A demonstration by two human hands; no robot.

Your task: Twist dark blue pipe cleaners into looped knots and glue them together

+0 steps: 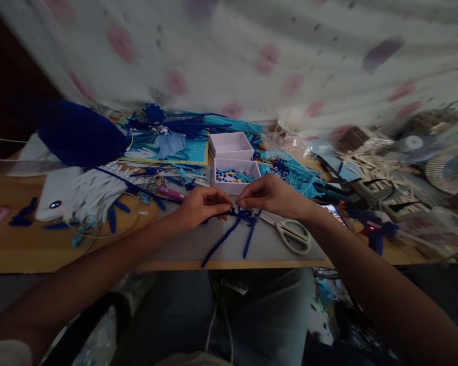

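Note:
My left hand [205, 207] is closed in a pinch on a dark blue pipe-cleaner piece [247, 217] with small silvery bits at its top. Dark blue stems hang from it toward the table's front edge. From the other side, the thumb and fingertips of my right hand [269, 195] close on the top of the same piece, by the silvery bits. What exactly lies between those fingertips is too small to tell. Scissors [294, 237] with pale handles lie just right of the piece, their blades partly behind it and my right hand.
A white box [236, 187] of beads and its lid [231, 145] stand beyond my hands. White pipe cleaners [95, 190] lie left, turquoise ones [297, 175] right. A glue gun [377, 234] and a phone [332, 213] are at the right. A curtain [229, 56] hangs behind.

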